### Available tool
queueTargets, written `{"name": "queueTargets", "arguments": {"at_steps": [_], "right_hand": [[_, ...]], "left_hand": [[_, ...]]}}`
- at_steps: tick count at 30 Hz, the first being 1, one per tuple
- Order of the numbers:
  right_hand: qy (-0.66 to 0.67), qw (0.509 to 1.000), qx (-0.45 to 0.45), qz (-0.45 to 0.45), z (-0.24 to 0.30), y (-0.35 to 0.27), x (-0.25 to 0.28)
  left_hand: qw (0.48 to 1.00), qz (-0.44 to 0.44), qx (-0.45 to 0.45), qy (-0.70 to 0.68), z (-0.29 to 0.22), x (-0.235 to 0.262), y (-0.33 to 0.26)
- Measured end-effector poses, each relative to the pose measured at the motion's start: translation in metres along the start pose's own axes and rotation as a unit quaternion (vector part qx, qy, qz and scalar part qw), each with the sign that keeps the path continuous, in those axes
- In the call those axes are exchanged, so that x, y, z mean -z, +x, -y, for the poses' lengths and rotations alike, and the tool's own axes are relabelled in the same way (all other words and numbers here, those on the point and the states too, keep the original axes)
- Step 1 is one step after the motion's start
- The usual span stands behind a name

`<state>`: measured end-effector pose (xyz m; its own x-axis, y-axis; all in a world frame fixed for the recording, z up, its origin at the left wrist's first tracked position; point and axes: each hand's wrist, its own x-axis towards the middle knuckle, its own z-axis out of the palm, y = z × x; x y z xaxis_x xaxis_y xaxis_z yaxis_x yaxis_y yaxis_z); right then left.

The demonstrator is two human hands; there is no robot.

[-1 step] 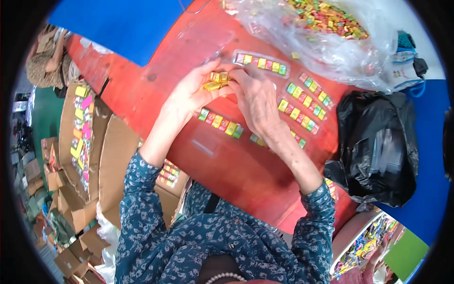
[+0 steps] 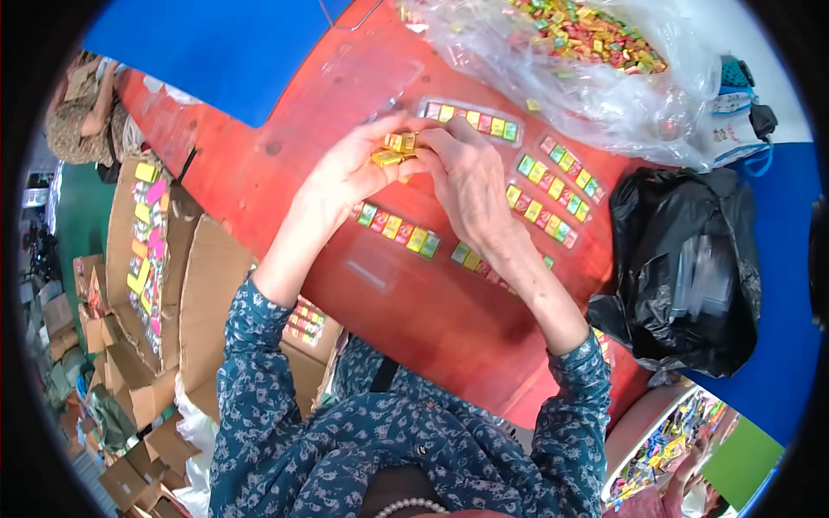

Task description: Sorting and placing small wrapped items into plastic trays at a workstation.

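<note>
We hold a few yellow pieces (image 2: 387,158) over the red tabletop (image 2: 414,311), pinched between the thumb and fingers of our left hand (image 2: 344,171). Our right hand (image 2: 469,177) is bent in close at their right side, its fingertips partly hidden, so we cannot tell whether it grips one. Just beyond our hands lies a filled tray (image 2: 471,119); farther off sits a clear bag (image 2: 570,108) of coloured pieces.
</note>
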<state>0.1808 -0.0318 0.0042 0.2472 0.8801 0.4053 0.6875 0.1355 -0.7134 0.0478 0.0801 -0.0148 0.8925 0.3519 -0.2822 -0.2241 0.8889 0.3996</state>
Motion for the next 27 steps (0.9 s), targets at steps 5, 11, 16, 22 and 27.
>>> {"name": "queueTargets", "arguments": {"at_steps": [5,11,16,22,27], "right_hand": [[-0.016,0.997,-0.042,-0.067,-0.025,0.04,0.062],[-0.169,0.966,-0.147,-0.129,-0.128,0.093,0.13],[-0.096,0.972,-0.195,0.083,-0.201,0.134,0.145],[-0.275,0.926,-0.206,0.153,-0.23,0.165,0.128],[-0.289,0.917,-0.194,0.193,-0.243,0.181,0.136]], "left_hand": [[0.993,-0.068,-0.06,0.074,-0.009,-0.05,0.051],[0.983,0.005,-0.123,0.135,-0.025,-0.101,0.156],[0.926,-0.135,-0.183,0.301,-0.032,-0.085,0.265],[0.484,-0.161,-0.257,0.821,-0.033,-0.056,0.291],[0.394,-0.093,-0.16,0.9,-0.039,-0.079,0.287]]}}
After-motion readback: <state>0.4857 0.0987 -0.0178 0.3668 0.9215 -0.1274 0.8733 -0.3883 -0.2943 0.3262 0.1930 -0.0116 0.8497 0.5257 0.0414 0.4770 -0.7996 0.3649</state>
